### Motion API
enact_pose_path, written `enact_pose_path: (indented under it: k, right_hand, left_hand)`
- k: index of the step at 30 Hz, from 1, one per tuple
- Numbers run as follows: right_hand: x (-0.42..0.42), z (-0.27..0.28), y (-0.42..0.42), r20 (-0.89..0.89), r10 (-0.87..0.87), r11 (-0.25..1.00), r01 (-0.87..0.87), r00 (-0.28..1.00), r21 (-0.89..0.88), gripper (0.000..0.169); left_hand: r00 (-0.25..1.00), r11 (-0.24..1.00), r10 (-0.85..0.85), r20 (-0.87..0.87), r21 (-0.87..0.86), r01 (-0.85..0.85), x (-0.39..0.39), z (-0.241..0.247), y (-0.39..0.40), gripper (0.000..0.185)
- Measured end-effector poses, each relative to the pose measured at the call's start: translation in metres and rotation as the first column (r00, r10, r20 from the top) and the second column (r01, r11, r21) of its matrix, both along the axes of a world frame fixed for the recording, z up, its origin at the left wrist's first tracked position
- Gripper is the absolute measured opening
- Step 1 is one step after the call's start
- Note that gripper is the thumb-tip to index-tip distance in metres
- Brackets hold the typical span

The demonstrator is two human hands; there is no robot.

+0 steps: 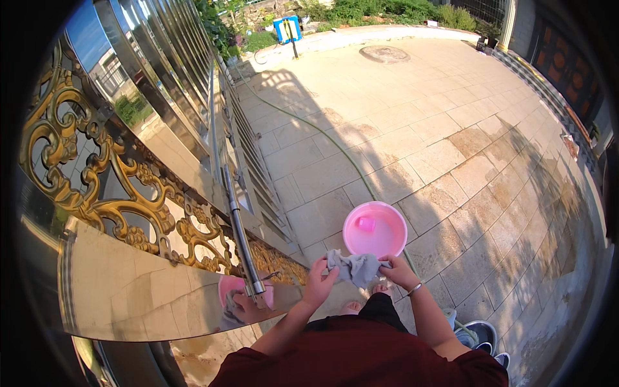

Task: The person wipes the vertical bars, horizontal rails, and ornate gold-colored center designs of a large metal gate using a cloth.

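A grey cloth (360, 269) is stretched between my two hands in front of my body. My left hand (321, 280) grips its left end, and my right hand (399, 272), with a bracelet at the wrist, grips the right end. Just beyond the cloth a pink plastic basin (405, 231) stands on the paving, with a small pink cup (367, 224) lying inside. To my left is a polished metal gate with gold scrollwork (150, 213) and a vertical steel bolt rod (244, 242); its shiny lower panel (159, 302) mirrors the basin and cloth.
A green hose (333, 140) runs over the stone paving and passes behind the basin. Metal basins (483, 334) stand by my right side. Farther off are a blue and white object (287, 30) on the low border, a round cover (385, 53) and steps (556, 96) at right.
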State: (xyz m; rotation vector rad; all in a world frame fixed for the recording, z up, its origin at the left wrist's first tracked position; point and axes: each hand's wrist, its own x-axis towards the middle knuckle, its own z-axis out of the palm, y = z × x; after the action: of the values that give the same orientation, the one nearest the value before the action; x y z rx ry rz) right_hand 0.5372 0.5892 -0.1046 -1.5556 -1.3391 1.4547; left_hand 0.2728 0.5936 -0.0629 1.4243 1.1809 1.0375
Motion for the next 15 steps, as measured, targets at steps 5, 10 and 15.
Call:
enact_pose_path:
  k: [5, 10, 15]
  right_hand:
    - [-0.002, -0.004, 0.067, 0.083, 0.123, 0.988, -0.130, 0.989, 0.085, 0.027]
    - [-0.005, 0.025, 0.125, 0.146, 0.247, 0.918, -0.279, 0.958, 0.280, 0.024]
    - [-0.006, 0.062, 0.167, 0.351, 0.354, 0.867, -0.445, 0.867, 0.223, 0.024]
  left_hand:
    - [0.974, 0.974, 0.220, -0.058, 0.060, -0.216, 0.009, 0.025, -0.007, 0.021]
    - [0.861, 0.858, 0.507, -0.034, 0.108, -0.502, 0.034, 0.043, 0.001, 0.022]
    - [0.770, 0.774, 0.631, -0.094, 0.136, -0.618, 0.056, 0.062, 0.012, 0.019]
